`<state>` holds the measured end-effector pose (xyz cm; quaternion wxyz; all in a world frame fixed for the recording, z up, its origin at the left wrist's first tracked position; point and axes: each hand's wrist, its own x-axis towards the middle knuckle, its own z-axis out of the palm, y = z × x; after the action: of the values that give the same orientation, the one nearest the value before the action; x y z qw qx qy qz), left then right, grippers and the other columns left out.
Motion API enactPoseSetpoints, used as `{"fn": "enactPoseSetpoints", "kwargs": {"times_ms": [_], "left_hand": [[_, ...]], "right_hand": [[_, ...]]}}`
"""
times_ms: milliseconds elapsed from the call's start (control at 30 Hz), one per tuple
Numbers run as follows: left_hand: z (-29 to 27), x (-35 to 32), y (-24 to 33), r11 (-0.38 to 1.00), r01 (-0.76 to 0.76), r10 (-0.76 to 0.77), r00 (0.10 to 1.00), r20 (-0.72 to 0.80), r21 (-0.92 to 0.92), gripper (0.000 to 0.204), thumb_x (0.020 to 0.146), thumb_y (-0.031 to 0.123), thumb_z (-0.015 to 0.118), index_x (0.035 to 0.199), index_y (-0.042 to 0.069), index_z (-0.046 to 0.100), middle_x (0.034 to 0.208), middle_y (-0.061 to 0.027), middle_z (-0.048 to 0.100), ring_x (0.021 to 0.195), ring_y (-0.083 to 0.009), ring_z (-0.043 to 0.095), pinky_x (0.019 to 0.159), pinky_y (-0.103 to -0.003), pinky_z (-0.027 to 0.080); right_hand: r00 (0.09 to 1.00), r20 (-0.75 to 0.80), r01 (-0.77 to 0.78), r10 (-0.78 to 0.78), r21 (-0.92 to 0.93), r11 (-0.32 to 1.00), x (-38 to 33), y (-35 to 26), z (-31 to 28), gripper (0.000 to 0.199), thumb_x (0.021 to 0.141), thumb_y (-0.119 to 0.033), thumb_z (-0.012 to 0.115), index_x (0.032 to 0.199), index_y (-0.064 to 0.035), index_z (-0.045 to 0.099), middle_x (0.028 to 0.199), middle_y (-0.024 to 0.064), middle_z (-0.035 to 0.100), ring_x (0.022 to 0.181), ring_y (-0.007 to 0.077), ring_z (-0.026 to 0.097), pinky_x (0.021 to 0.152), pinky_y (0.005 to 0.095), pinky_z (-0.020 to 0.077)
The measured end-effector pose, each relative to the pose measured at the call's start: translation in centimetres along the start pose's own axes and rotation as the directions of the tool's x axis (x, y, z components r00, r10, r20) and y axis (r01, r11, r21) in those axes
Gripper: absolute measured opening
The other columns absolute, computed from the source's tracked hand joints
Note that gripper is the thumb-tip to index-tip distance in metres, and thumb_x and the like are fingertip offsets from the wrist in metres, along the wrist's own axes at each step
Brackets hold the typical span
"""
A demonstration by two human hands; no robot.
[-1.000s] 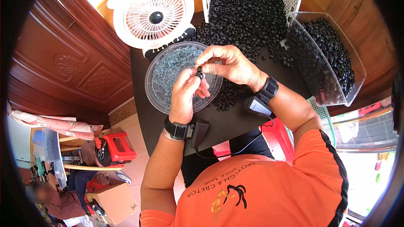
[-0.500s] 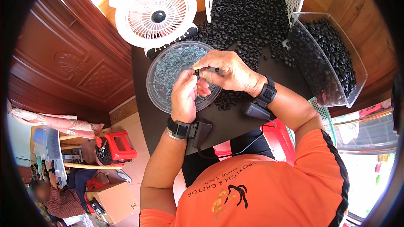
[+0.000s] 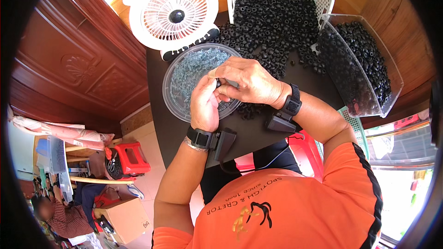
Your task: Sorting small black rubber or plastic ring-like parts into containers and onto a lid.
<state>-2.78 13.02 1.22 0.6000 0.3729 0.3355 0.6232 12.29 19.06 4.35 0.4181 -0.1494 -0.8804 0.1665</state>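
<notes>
Both my hands meet over the right part of a round clear tub [image 3: 169, 93] filled with small bluish clear pieces [image 3: 191, 71]. A small black ring-like piece [image 3: 218, 83] is pinched between the fingertips of my left hand [image 3: 205, 103]. My right hand [image 3: 247, 79] has its thumb and fingers closed at the same piece. Whether it also holds one of the small clear pieces is hidden by the fingers. Many more black pieces [image 3: 272, 32] lie heaped on the dark table [image 3: 173, 133] beyond my hands.
A white perforated basket [image 3: 326, 1] lies tipped at the back, black pieces spilling from it. On the right stands a clear bin [image 3: 392, 90] of black pieces. A white fan [image 3: 138, 30] is behind the tub. Red stool [image 3: 134, 158] and cardboard box [image 3: 124, 221] are at lower left.
My hands have drawn closer around the black piece, and the right fingers have curled in more. The whole view has shifted slightly.
</notes>
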Motion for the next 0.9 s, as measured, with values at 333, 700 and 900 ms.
{"fn": "enactPoseSetpoints", "kwargs": {"times_ms": [333, 700, 900], "left_hand": [[-1.2, 0.3, -1.6, 0.995, -0.046, 0.050, 0.998, 0.043, -0.087, 0.028, 0.099, 0.022, 0.040, 0.109, 0.000, 0.055, 0.096, -0.0074, 0.061, 0.080, -0.0161, 0.060, 0.072, -0.029, 0.047], [-0.6, 0.0, -0.2, 1.000, 0.022, -0.025, 0.990, 0.141, 0.019, 0.041, 0.099, 0.027, 0.038, 0.112, -0.009, 0.054, 0.090, -0.0163, 0.067, 0.078, -0.0217, 0.062, 0.074, -0.032, 0.046], [-0.1, -0.3, -0.3, 0.991, -0.077, 0.061, 0.989, 0.134, 0.114, 0.042, 0.099, 0.028, 0.036, 0.109, -0.008, 0.056, 0.089, -0.0162, 0.068, 0.075, -0.0207, 0.061, 0.070, -0.031, 0.045]], "right_hand": [[0.999, 0.016, -0.035, 0.036, -0.074, 0.997, -0.1, 0.7, 0.7, 0.040, 0.068, -0.015, 0.080, 0.103, -0.0042, 0.064, 0.087, 0.0086, 0.065, 0.079, 0.0276, 0.063, 0.074, 0.0378, 0.0519], [0.998, -0.069, 0.012, -0.008, 0.062, 0.998, -0.2, 1.4, 0.1, 0.037, 0.069, -0.019, 0.080, 0.099, -0.0026, 0.065, 0.087, 0.0107, 0.066, 0.080, 0.0299, 0.064, 0.073, 0.0377, 0.0521], [0.995, -0.081, 0.064, -0.062, 0.026, 0.998, -0.2, 1.2, -0.1, 0.037, 0.069, -0.021, 0.080, 0.097, -0.0028, 0.065, 0.084, 0.0108, 0.066, 0.080, 0.0301, 0.064, 0.072, 0.0377, 0.0521]]}}
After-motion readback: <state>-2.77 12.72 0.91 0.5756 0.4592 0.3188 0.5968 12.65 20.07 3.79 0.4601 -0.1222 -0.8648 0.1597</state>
